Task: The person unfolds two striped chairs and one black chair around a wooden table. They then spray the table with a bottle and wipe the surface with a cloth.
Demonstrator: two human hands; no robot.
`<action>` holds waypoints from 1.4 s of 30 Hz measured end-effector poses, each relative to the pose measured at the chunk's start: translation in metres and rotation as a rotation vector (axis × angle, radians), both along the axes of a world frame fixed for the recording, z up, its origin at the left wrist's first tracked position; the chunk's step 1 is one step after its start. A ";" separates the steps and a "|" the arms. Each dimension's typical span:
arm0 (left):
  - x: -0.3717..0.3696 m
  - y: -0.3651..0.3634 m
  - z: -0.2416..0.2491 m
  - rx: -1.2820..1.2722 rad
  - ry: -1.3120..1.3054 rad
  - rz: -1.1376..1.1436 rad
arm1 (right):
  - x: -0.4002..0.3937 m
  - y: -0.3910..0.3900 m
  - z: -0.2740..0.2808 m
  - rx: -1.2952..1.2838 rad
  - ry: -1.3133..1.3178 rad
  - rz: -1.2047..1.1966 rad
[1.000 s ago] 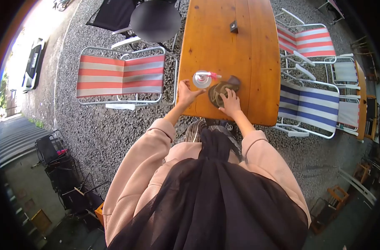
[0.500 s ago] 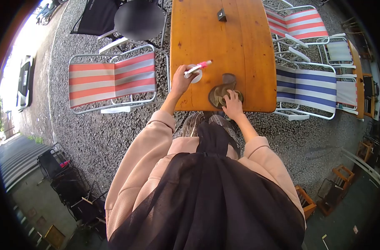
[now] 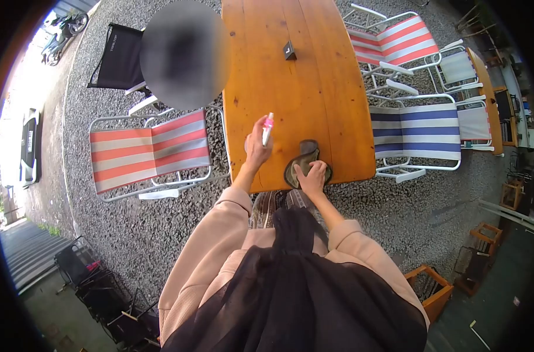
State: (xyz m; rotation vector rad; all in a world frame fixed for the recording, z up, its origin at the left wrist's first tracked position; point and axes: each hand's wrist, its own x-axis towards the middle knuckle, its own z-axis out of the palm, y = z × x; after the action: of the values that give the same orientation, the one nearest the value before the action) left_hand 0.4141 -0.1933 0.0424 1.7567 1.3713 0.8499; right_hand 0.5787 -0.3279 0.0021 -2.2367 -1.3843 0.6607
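Note:
My left hand (image 3: 258,146) is closed around a slim white-and-pink tube (image 3: 267,130), held above the wooden table (image 3: 267,88) with its pink end pointing away from me. Part of a pale round thing (image 3: 247,144) shows beside that hand; what it is I cannot make out. At the table's near edge lies a dark olive, camouflage-like cap (image 3: 304,157), its brim turned away from me. My right hand (image 3: 313,177) grips the cap's near right side, thumb on top and fingers curled over it.
A small black table marker (image 3: 288,50) stands farther up the table. Red-striped chairs (image 3: 150,152) flank it on both sides, with a blue-striped chair (image 3: 416,132) at the right. Gravel (image 3: 191,229) covers the ground. A blurred grey disc hides part of the upper left.
The view has shifted, so the table sits lower and more to the left. My left hand has turned the tube from pointing right to pointing away. My right hand's grip on the cap has changed.

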 end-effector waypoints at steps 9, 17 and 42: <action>0.000 -0.013 0.013 -0.160 0.169 -0.109 | 0.006 0.071 -0.011 -0.666 0.041 -0.235; -0.012 -0.064 0.021 -0.159 -0.227 0.062 | 0.066 0.017 -0.004 -0.085 0.547 -0.352; 0.065 -0.050 0.087 -0.590 -0.049 -0.413 | 0.202 -0.090 0.154 0.683 1.170 -1.173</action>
State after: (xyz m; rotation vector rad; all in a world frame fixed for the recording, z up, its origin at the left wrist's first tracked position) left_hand 0.4786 -0.2431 0.1297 1.4553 1.0292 0.2235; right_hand 0.7807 -0.4177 0.1558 -1.2539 0.3020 0.6602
